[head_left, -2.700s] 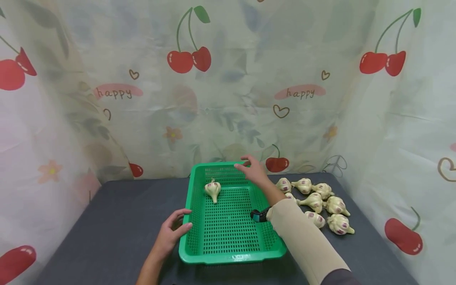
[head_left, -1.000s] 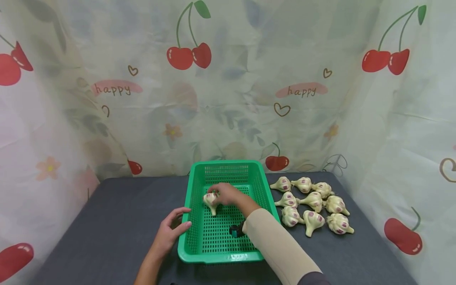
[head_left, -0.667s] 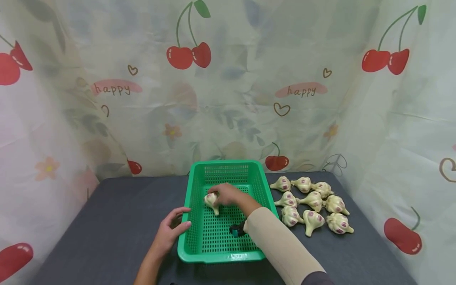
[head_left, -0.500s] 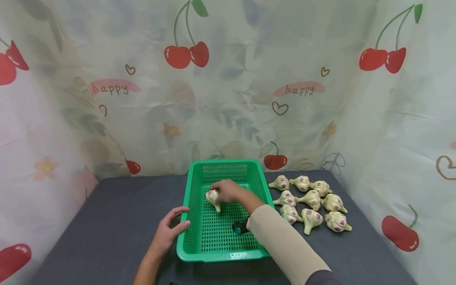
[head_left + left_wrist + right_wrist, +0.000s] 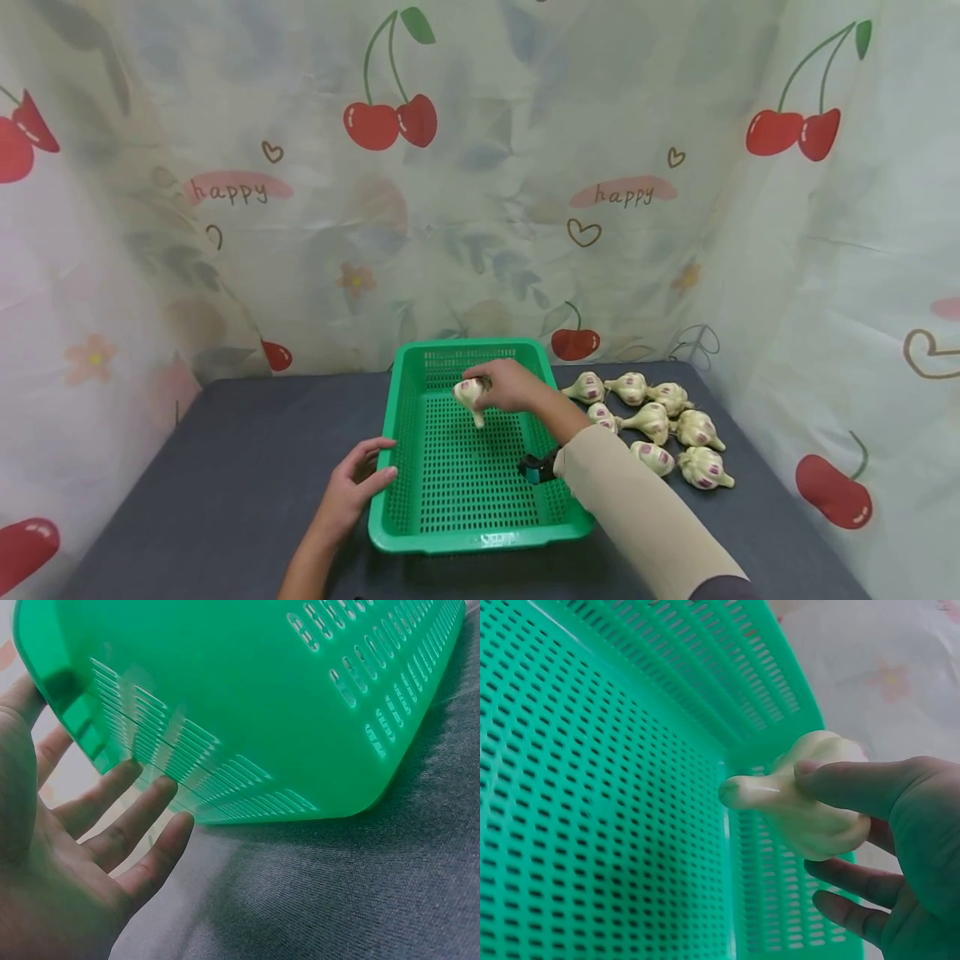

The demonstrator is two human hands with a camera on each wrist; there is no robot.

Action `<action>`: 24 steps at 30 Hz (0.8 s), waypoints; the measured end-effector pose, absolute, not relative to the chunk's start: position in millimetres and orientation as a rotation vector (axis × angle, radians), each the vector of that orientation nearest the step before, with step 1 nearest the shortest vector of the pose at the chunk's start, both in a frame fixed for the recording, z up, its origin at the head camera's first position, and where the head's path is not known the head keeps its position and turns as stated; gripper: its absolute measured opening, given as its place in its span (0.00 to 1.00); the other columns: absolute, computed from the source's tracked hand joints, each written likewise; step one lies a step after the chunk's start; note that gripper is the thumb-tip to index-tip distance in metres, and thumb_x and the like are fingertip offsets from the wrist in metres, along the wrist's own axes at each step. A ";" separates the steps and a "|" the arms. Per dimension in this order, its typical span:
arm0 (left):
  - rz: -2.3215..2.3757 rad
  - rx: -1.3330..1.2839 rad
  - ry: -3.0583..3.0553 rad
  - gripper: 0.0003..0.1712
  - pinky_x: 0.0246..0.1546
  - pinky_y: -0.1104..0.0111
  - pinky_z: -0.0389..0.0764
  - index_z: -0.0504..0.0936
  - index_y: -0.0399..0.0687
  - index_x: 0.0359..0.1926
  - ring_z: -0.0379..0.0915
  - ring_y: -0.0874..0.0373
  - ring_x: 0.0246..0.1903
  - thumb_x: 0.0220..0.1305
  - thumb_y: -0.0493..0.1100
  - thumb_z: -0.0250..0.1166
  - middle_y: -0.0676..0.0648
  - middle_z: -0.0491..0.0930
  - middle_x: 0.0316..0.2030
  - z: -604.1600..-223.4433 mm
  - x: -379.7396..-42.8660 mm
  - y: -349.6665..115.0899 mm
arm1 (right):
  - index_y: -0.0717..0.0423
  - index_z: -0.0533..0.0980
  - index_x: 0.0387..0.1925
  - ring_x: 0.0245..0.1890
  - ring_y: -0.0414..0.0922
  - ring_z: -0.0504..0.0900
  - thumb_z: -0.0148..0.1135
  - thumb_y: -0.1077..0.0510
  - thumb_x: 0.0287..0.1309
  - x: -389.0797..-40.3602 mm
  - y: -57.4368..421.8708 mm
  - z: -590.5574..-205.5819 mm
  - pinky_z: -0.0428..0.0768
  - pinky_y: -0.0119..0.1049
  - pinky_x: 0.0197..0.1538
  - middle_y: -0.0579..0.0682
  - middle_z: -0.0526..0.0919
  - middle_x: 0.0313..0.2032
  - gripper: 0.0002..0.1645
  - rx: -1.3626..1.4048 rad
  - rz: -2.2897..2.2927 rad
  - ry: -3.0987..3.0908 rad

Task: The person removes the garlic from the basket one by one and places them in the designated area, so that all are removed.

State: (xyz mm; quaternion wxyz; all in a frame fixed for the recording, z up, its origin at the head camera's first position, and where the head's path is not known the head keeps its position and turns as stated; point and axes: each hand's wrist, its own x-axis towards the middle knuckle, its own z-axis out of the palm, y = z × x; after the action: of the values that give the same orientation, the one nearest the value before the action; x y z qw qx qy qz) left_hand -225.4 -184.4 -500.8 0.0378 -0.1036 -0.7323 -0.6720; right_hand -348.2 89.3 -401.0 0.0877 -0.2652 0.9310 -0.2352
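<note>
My right hand (image 5: 517, 387) pinches a garlic bulb (image 5: 468, 392) between thumb and fingers, inside the green plastic basket (image 5: 465, 542). The stem hangs downward in the head view. In the right wrist view the thumb presses on the pale garlic (image 5: 814, 814), and the perforated basket floor lies below and to the left. At the basket's left rim is my left hand (image 5: 347, 493), its thumb and index finger touching the edge. Seen from the left wrist, its other fingers (image 5: 139, 825) are spread, loosely extended along the slotted outer wall.
Several garlic bulbs (image 5: 651, 422) lie in rough rows on the dark tabletop (image 5: 277, 467), right of the basket. My right forearm passes over the basket's right rim and hides part of that group. A cherry-print curtain (image 5: 480, 208) encloses the table behind and at the sides.
The right hand first reached past the bulb, then took hold of it in the basket. It has since lifted the garlic up and to the right. The left hand stays at the rim.
</note>
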 end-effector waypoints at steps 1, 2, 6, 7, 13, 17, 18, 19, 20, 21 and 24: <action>-2.057 -0.321 -2.246 0.22 0.48 0.65 0.76 0.74 0.41 0.59 0.73 0.53 0.55 0.65 0.37 0.64 0.38 0.72 0.60 -500.5 -225.6 -184.3 | 0.49 0.75 0.62 0.48 0.48 0.77 0.69 0.57 0.57 -348.4 93.3 -398.5 0.76 0.39 0.41 0.51 0.78 0.56 0.30 -0.788 -0.718 2.777; -2.055 -0.324 -2.244 0.22 0.48 0.65 0.76 0.74 0.41 0.59 0.73 0.53 0.55 0.65 0.36 0.64 0.38 0.72 0.60 -500.3 -225.7 -184.3 | 0.49 0.74 0.62 0.48 0.47 0.77 0.69 0.58 0.57 -348.9 97.4 -396.4 0.76 0.39 0.40 0.51 0.78 0.56 0.30 -0.785 -0.727 2.784; -2.053 -0.316 -2.247 0.21 0.48 0.65 0.76 0.75 0.42 0.58 0.74 0.54 0.54 0.64 0.36 0.65 0.38 0.73 0.59 -499.5 -225.9 -184.0 | 0.50 0.75 0.62 0.42 0.46 0.78 0.69 0.59 0.57 -351.3 114.9 -388.2 0.76 0.38 0.37 0.52 0.77 0.55 0.30 -0.774 -0.768 2.799; -2.051 -0.314 -2.249 0.22 0.48 0.65 0.76 0.75 0.42 0.58 0.74 0.54 0.54 0.64 0.36 0.65 0.38 0.73 0.59 -499.4 -225.6 -183.8 | 0.50 0.75 0.62 0.41 0.45 0.78 0.69 0.59 0.57 -351.5 119.4 -386.1 0.76 0.37 0.36 0.52 0.78 0.55 0.30 -0.767 -0.774 2.804; -2.058 -0.278 -2.261 0.22 0.47 0.65 0.75 0.75 0.42 0.59 0.73 0.50 0.55 0.64 0.37 0.65 0.38 0.73 0.59 -498.6 -223.8 -182.7 | 0.50 0.75 0.62 0.35 0.45 0.76 0.70 0.56 0.57 -347.2 145.5 -372.5 0.73 0.37 0.31 0.54 0.80 0.51 0.30 -0.728 -0.784 2.880; -2.066 -0.271 -2.262 0.22 0.48 0.65 0.75 0.75 0.42 0.59 0.71 0.47 0.57 0.65 0.38 0.65 0.39 0.73 0.59 -498.6 -224.3 -182.4 | 0.52 0.74 0.62 0.42 0.49 0.78 0.70 0.56 0.57 -341.2 163.0 -367.4 0.76 0.40 0.35 0.55 0.79 0.52 0.31 -0.711 -0.818 2.941; -2.065 -0.269 -2.264 0.22 0.49 0.65 0.75 0.75 0.43 0.59 0.70 0.47 0.57 0.65 0.38 0.65 0.39 0.73 0.59 -498.7 -224.5 -182.5 | 0.52 0.74 0.63 0.45 0.51 0.78 0.70 0.56 0.57 -339.3 167.7 -366.5 0.77 0.42 0.38 0.55 0.79 0.53 0.31 -0.710 -0.834 2.949; -2.066 -0.269 -2.266 0.22 0.49 0.65 0.75 0.75 0.43 0.59 0.70 0.47 0.57 0.65 0.38 0.65 0.39 0.73 0.59 -498.8 -224.6 -182.6 | 0.53 0.73 0.63 0.48 0.52 0.78 0.70 0.56 0.57 -337.3 172.6 -366.0 0.77 0.44 0.41 0.56 0.78 0.54 0.32 -0.712 -0.854 2.952; -2.065 -0.266 -2.270 0.22 0.49 0.65 0.75 0.75 0.43 0.59 0.70 0.47 0.57 0.65 0.38 0.65 0.39 0.73 0.59 -498.9 -224.7 -182.8 | 0.53 0.73 0.63 0.50 0.54 0.77 0.70 0.56 0.57 -335.3 177.7 -365.6 0.78 0.46 0.43 0.56 0.77 0.55 0.32 -0.721 -0.876 2.952; -2.061 -0.263 -2.272 0.22 0.49 0.65 0.75 0.75 0.43 0.59 0.70 0.48 0.57 0.65 0.39 0.65 0.39 0.73 0.59 -499.0 -224.7 -183.0 | 0.54 0.72 0.64 0.52 0.55 0.77 0.70 0.57 0.57 -333.1 183.0 -365.7 0.77 0.48 0.46 0.56 0.77 0.57 0.32 -0.732 -0.890 2.953; -2.062 -0.255 -2.277 0.22 0.49 0.64 0.75 0.75 0.44 0.59 0.71 0.49 0.56 0.65 0.39 0.65 0.40 0.72 0.60 -499.1 -224.9 -183.4 | 0.54 0.71 0.65 0.54 0.57 0.75 0.70 0.56 0.58 -326.3 198.7 -367.3 0.76 0.52 0.49 0.57 0.75 0.59 0.33 -0.749 -0.929 2.962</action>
State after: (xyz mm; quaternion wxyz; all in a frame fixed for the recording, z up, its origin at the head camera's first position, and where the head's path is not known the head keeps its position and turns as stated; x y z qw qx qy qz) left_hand -224.9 -183.4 -499.1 0.0297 -0.0826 -0.7383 -0.6687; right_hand -326.3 198.7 -367.3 -0.0259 -0.2345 0.9272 -0.2909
